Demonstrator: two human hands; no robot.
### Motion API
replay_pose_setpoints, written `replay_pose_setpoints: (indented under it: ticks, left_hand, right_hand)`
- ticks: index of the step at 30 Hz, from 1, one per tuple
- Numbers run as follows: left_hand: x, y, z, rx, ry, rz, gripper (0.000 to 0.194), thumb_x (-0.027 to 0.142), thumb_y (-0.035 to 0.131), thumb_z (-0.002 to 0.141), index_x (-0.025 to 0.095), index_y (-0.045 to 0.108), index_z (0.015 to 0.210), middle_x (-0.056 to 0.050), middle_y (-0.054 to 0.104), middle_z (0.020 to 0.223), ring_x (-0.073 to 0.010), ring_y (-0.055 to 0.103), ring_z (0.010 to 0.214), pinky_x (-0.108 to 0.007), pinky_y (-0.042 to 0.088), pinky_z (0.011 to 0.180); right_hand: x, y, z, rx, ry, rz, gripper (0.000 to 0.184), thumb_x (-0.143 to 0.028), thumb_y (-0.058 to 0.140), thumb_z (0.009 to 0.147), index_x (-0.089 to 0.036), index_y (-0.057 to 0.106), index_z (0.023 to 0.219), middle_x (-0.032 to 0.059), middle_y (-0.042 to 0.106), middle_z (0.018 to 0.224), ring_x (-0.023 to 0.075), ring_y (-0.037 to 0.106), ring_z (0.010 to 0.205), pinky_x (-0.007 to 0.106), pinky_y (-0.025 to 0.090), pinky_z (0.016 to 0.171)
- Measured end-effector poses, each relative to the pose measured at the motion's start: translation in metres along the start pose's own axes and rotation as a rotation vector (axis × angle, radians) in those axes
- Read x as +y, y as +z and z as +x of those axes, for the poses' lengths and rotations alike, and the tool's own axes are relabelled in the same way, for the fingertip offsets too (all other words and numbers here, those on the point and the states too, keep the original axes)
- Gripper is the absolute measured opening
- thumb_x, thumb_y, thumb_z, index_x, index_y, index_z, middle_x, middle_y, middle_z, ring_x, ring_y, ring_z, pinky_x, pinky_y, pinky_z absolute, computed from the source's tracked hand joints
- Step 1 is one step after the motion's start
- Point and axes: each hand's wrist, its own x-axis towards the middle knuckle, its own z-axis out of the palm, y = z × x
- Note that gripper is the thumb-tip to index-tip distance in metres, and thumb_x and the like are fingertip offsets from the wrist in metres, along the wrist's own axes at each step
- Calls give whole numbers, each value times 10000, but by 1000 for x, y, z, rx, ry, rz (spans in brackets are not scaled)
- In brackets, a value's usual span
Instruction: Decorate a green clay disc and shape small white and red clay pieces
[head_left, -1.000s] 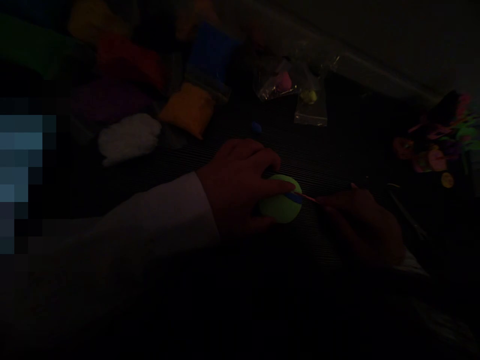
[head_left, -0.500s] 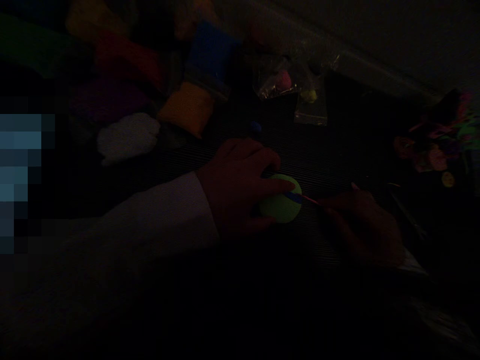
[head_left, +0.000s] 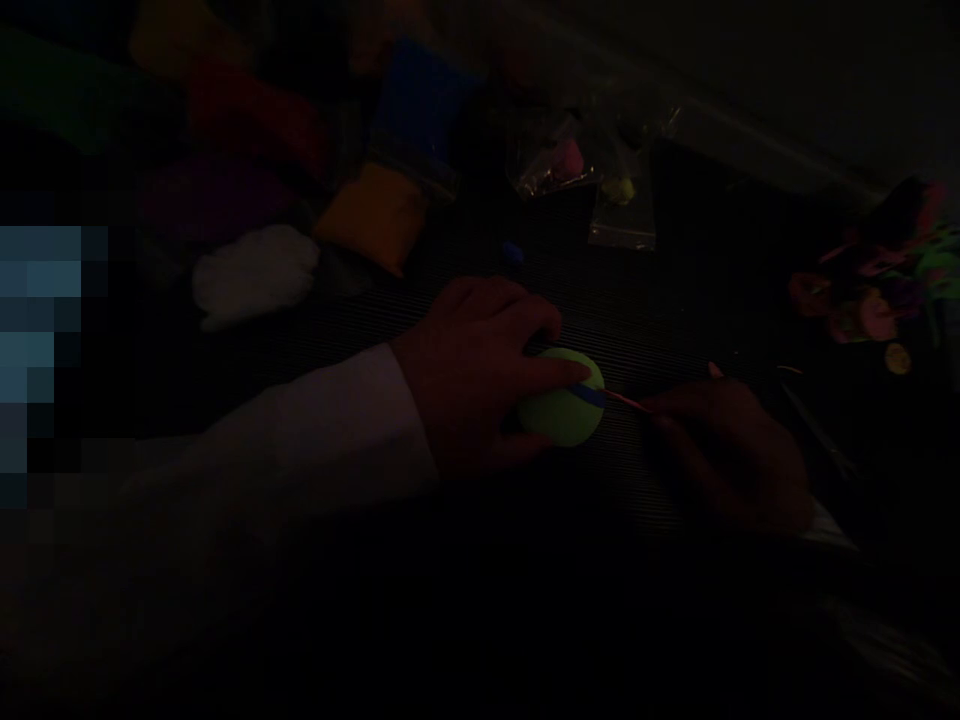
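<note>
The scene is very dark. My left hand, in a white sleeve, is curled round a round light-green ball that rests on a dark ribbed mat. A thin blue strip lies across the ball's right side. My right hand is closed on a thin pink stick whose tip touches the ball at the blue strip.
Soft lumps in white, orange, blue, red and purple lie at the back left. Small clear bags sit behind the ball. A pile of bright coloured pieces is at the right. A tiny blue bit lies on the mat.
</note>
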Motion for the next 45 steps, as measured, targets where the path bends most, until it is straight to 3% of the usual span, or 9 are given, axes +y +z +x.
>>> replay_pose_setpoints:
  ticks: [11,19,27,45]
  left_hand:
    - [0,0,0,-9,7,-1,473,415,636,736,276,618,1188,-120,544,1172,-342,476,1103,-568,355,928]
    - [-2,1,-1,-1,12,7,500,448,637,724,281,608,1194,-103,529,1169,-328,464,1099,-554,350,934]
    - [-1,2,-1,4,21,1,485,442,613,743,268,601,1196,-101,533,1168,-329,462,1102,-546,350,936]
    - [1,1,0,-1,12,5,488,423,639,713,268,612,1175,-102,544,1151,-337,469,1091,-551,357,922]
  right_hand:
    - [-3,-1,-4,51,35,66,178,-172,573,840,-245,620,995,17,685,884,184,633,815,486,378,1029]
    - [-7,3,-3,10,-72,13,166,-194,564,853,-234,610,1008,18,670,867,180,615,813,515,303,1067]
    - [-11,5,-2,12,-111,27,186,-161,577,844,-200,613,1023,20,663,856,154,610,830,367,394,981]
    - [-15,7,-1,43,-97,4,176,-147,583,840,-181,616,1010,40,672,836,166,613,795,388,423,884]
